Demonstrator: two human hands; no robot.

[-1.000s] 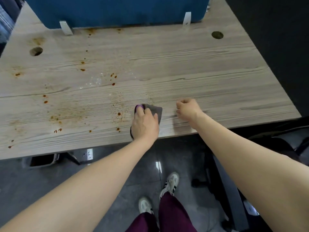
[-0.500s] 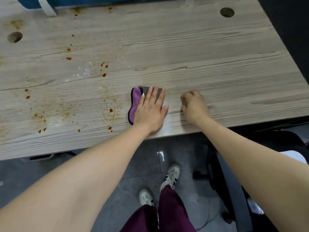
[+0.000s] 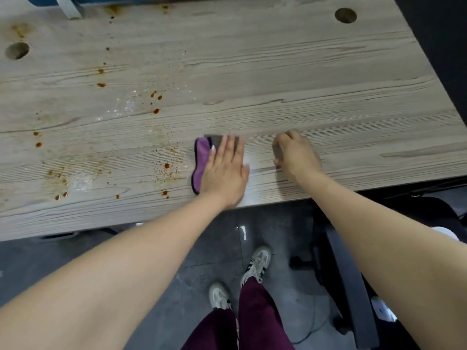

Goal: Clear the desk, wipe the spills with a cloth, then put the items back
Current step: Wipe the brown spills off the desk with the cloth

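Left hand (image 3: pixel 225 173) lies flat, palm down, fingers straight and together, pressing on the cloth (image 3: pixel 202 157) near the near edge of the bench (image 3: pixel 328 79), about mid-width. Cloth is mostly under the hand: a purple flap with dark trim sticks out on the left side of the hand, a grey strip shows at the far side past the fingertips. Cloth lies flat on the bench surface, touching it.

Right hand (image 3: pixel 295 155) sits on the bench just right of the left hand, apart from the cloth, fingers loosely curled down with tips on the wood, holding nothing that I can see.

Spills: orange-brown drops and speckles (image 3: pixel 166 168) just left of the cloth, more drops (image 3: pixel 62 195) further left near the near edge, a cluster (image 3: pixel 155 102) further away with a whitish smear (image 3: pixel 129 104) beside it, a stain (image 3: pixel 20 30) at the far left by a round cable hole (image 3: pixel 17 50). Second cable hole (image 3: pixel 345 15) at far right. Wood right of the cloth looks unstained.

Below the bench edge: grey floor (image 3: pixel 177 286), two light sneakers (image 3: pixel 257 261), maroon trousers (image 3: pixel 255 322), a black office chair (image 3: pixel 353 286) at right
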